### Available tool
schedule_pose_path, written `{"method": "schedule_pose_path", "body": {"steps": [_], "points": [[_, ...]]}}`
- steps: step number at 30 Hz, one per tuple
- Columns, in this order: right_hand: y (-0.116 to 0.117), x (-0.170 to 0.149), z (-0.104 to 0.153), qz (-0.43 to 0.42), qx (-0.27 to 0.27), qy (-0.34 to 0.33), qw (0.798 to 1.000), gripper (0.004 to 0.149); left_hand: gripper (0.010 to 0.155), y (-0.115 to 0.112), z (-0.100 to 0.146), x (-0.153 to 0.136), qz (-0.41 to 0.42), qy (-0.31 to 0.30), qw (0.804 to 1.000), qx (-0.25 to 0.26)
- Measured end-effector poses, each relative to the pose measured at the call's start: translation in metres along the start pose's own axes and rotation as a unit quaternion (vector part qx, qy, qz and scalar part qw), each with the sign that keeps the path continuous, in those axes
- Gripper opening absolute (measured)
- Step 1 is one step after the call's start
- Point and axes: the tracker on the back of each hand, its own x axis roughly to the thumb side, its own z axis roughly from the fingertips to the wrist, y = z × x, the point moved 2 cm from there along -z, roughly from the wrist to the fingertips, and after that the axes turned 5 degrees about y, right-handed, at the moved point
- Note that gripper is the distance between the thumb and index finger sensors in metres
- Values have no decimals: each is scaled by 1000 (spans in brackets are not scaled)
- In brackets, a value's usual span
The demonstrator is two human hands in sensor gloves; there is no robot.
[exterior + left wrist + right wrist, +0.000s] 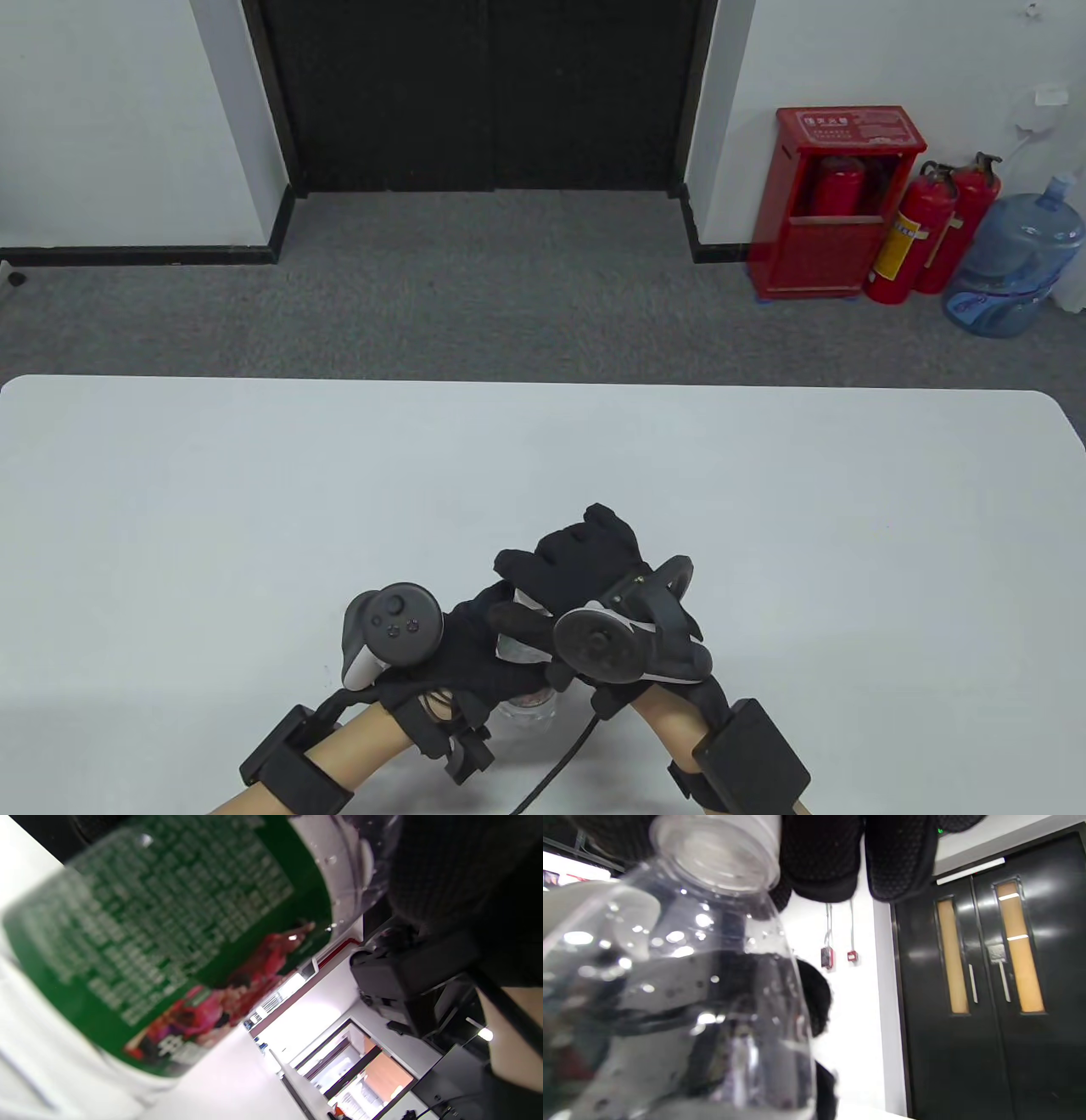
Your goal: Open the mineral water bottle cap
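Clamping the bottle [530, 709], left hand [462, 658]; right hand [585, 564] apparently closed over cap [742, 840].

- Beyond my white table [254, 509], a dark double door [488, 93] stands at twelve o'clock.
- At two o'clock I see a red extinguisher cabinet [836, 204], two fire extinguishers [929, 233] beside it, then a blue water jug [1014, 263].

Our left hand [458, 654] curls closed, low and near us. Our right hand [585, 569] arches over it, fingers [823, 857] bent down.
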Motion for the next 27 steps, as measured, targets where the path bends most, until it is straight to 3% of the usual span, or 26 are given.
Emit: {"method": "schedule_pose_path", "body": {"steps": [5,11,14,17,23,26,27], "points": [[1,20,1,29,-12,-15,999,57,91,0,11,8,-51,-34,998,10],[-2,30,1,-10,16,-21,1000,46,91,3,22,10,-45,-58,997,15],[-3,37,2,-39,44,-71,996,43,91,4,25,12,-48,-61,997,18],[-2,47,5,-15,81,-118,990,45,91,4,26,12,-62,-79,994,28],[-10,44,8,8,60,-107,992,55,91,-1,26,15,-33,-86,996,17],[-10,53,7,78,20,-117,990,58,90,-6,28,19,-64,-94,993,19],[-9,58,6,98,36,-112,988,55,90,-7,29,16,-63,-91,994,19]]}}
